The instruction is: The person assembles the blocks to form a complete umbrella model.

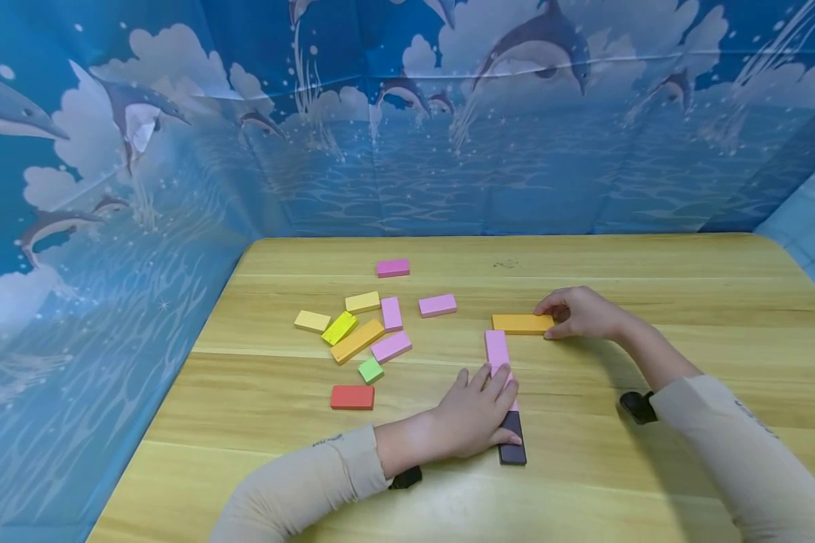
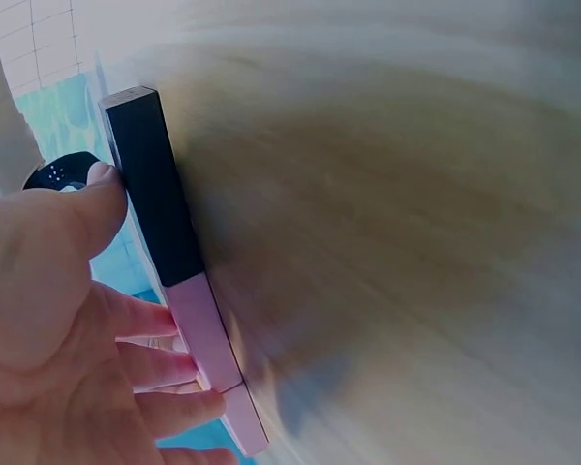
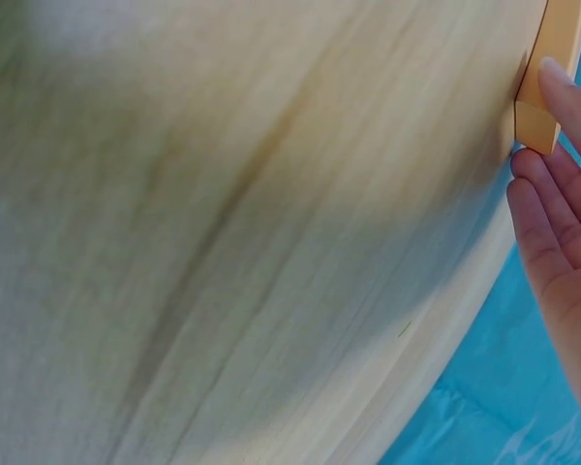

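A black block and two pink blocks lie end to end in a line running away from me. My left hand rests over this line, its fingers straight across the pink part and its thumb on the black block. In the left wrist view, the fingers lie along the side of the pink blocks. Crosswise at the far end of the line lies a long orange block. My right hand pinches its right end between thumb and fingers, as the right wrist view also shows.
Left of the line lie loose blocks: a red one, a small green one, a bright yellow one, a second orange one, pale yellow ones and several pink ones. A dolphin-printed cloth hangs behind the wooden table.
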### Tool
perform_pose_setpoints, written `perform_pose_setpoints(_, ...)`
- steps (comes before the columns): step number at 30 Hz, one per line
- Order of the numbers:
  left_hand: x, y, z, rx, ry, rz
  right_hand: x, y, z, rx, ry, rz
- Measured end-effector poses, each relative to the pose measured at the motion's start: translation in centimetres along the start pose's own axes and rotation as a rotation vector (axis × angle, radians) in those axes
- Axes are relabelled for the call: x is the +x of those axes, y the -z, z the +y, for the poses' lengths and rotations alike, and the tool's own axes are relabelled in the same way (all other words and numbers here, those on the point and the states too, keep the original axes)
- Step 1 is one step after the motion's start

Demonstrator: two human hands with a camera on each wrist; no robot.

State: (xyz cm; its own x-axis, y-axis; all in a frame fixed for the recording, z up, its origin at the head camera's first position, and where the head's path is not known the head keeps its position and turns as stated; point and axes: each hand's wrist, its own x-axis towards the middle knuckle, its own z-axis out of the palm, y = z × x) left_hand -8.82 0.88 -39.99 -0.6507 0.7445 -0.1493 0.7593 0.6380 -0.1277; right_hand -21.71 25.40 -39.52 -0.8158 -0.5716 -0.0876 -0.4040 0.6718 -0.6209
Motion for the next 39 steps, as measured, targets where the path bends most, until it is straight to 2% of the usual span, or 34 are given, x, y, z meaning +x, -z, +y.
perform_pose_setpoints(7, -0.1, -0.2, -0.1, -0.004, -0.006, 0.017, -0.1, 0.0, 0.0, 0.013, -0.012, 0.012)
perform_pose_setpoints(11, -0.1, -0.1, -0.1, -0.036, -0.003, 0.000, -0.3, 0.1, 0.0, 0.029, -0.010, 0.031)
perform_pose_setpoints(15, -0.2, 0.1, -0.3, -0.074, 0.005, -0.022, -0.7, 0.4, 0.1, 0.010, -0.001, 0.083)
perform_pose_setpoints(18, -0.3, 0.1, -0.7, -0.084, 0.012, -0.013, -1.0, 0.8, -0.1, -0.018, 0.002, 0.112)
perform_pose_setpoints(22, -0.8, -0.1, -1.4, -0.102, 0.020, 0.009, -1.4, 1.1, -0.4, -0.037, -0.005, 0.112)
perform_pose_setpoints(27, -1.9, 0.1, -3.1, -0.149, 0.044, 0.038, -2.3, 0.7, -1.2, -0.109, 0.039, 0.115)
perform_pose_setpoints(32, -3.8, 0.2, -5.7, -0.227, 0.123, 0.070, -3.2, -0.7, -2.2, -0.226, 0.137, 0.111)
perform_pose_setpoints(37, -5.7, -0.3, -8.5, -0.278, 0.200, 0.145, -3.9, -2.2, -3.5, -0.281, 0.249, 0.106)
perform_pose_setpoints(39, -6.5, -0.6, -9.7, -0.314, 0.232, 0.180, -4.2, -2.8, -4.1, -0.289, 0.270, 0.099)
